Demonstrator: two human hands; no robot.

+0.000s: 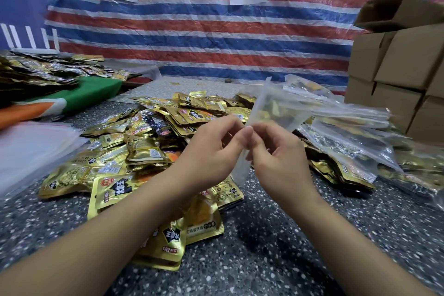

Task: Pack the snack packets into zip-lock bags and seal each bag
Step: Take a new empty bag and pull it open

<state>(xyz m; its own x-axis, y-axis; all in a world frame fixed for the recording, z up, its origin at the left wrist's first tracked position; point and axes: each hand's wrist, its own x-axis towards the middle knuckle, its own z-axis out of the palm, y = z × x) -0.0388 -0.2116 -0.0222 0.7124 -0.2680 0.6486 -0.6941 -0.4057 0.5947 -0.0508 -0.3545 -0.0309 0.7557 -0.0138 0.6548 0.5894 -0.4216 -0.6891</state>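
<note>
Both hands hold a clear zip-lock bag (pixel 274 108) up above the speckled table (pixel 288 235). My left hand (pixel 211 151) pinches the bag's edge from the left, and my right hand (pixel 276 151) pinches the same edge from the right, thumbs almost touching. The bag stands tilted, and whether anything is inside it is unclear. Under and behind my hands lies a heap of gold snack packets (pixel 144 151), spread from centre to left.
Filled zip-lock bags (pixel 348 137) pile up at the right. Cardboard boxes (pixel 396 74) stack at the far right. A stack of clear bags (pixel 31 151) lies at the left, more gold packets (pixel 36 72) on a green cloth behind. A striped tarp hangs at the back.
</note>
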